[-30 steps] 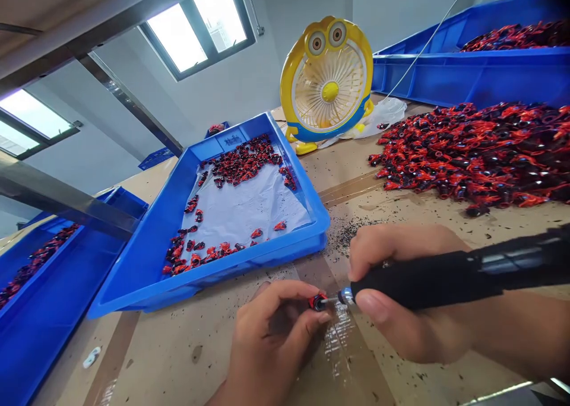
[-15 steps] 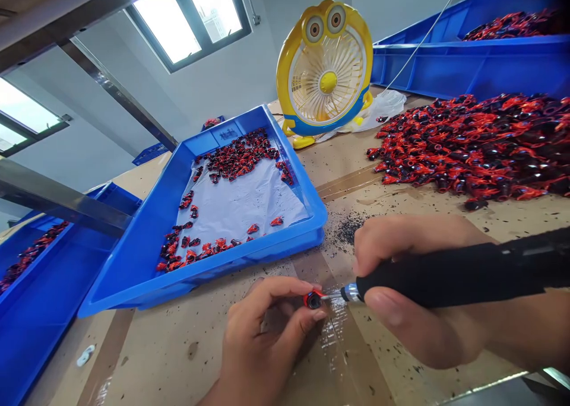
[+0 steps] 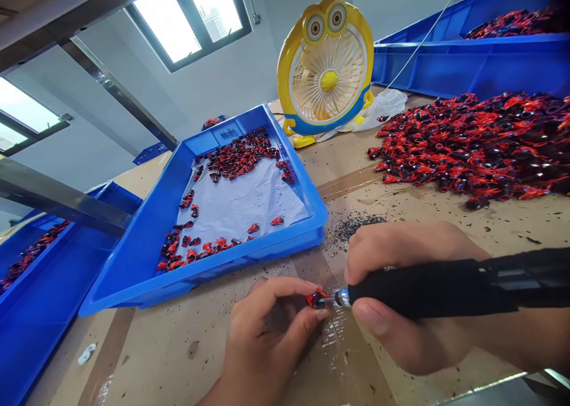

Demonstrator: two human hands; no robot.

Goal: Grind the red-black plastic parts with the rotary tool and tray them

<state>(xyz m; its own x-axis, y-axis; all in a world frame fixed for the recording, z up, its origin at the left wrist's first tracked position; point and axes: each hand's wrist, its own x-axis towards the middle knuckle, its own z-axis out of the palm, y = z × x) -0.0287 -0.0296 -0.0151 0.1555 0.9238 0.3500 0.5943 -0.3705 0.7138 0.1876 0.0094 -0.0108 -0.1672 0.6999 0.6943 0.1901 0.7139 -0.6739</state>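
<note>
My left hand [image 3: 271, 329] pinches a small red and black part [image 3: 315, 299] between thumb and forefinger, just above the table. In my right hand [image 3: 405, 311] is a black pen-shaped tool [image 3: 427, 288], lying nearly level and pointing left. Its thin metal tip meets the part, at or inside the dark opening. Behind my left hand stands a blue tray [image 3: 214, 262] with a white liner and many similar parts. A large pile of red and black parts [image 3: 472, 145] lies beyond my right hand.
A yellow fan [image 3: 328, 81] stands behind the tray. Blue bins [image 3: 472, 67] are at the back right, another [image 3: 57, 293] at the left. Black shavings [image 3: 356, 225] are scattered on the cardboard-covered table [image 3: 155, 346]. A small white object [image 3: 86, 354] lies front left.
My right hand and the tool have moved slightly left, bringing the tip further over the part's opening. The part has tilted a little in my left fingers.
</note>
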